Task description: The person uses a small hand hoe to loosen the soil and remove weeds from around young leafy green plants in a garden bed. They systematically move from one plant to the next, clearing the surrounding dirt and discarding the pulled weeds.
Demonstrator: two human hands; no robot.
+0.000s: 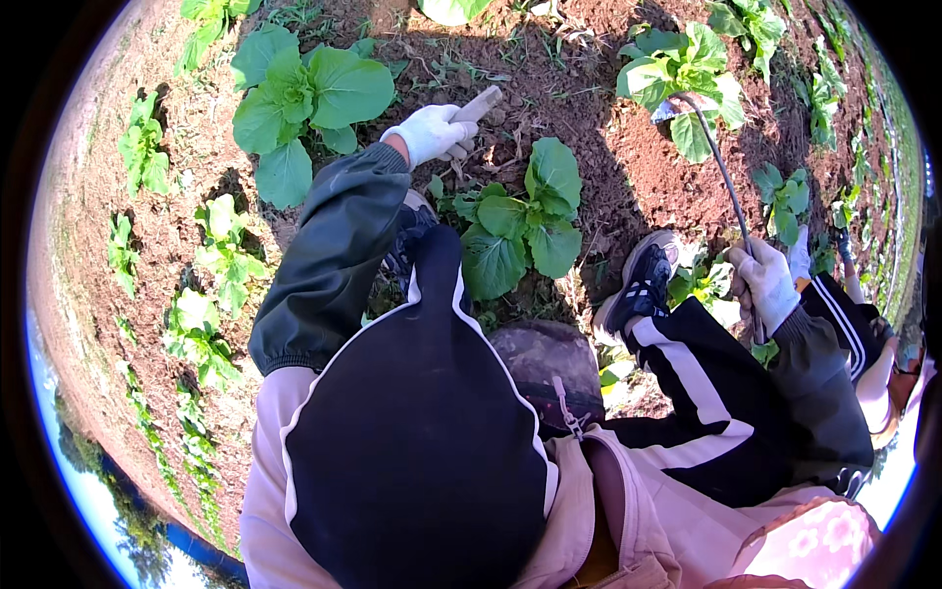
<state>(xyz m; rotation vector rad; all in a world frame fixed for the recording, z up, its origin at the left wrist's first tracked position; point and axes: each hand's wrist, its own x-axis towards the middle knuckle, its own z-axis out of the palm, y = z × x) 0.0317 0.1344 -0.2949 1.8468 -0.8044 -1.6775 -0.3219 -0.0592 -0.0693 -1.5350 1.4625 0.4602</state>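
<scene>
My left hand [436, 136], in a white glove, is closed around a short, flat grey bar [478, 104] whose material I cannot tell. It is above the soil between a large leafy green plant [294, 103] and a smaller leafy plant [519, 221]. At the right, my right hand [764, 283], also gloved in white, grips a long, thin hand tool with a curved shaft [725, 166]. The tool's far end reaches a leafy plant [695, 66] at the upper right, where leaves partly cover it. A small whitish-blue patch shows beside that end.
My shoe [639, 283] stands on reddish soil close to a leafy plant [699, 280]. A dark bag-like item [548, 361] lies between my legs. Rows of leafy plants [221, 258] run along the left. Another person [846, 316] is bent low at the right edge.
</scene>
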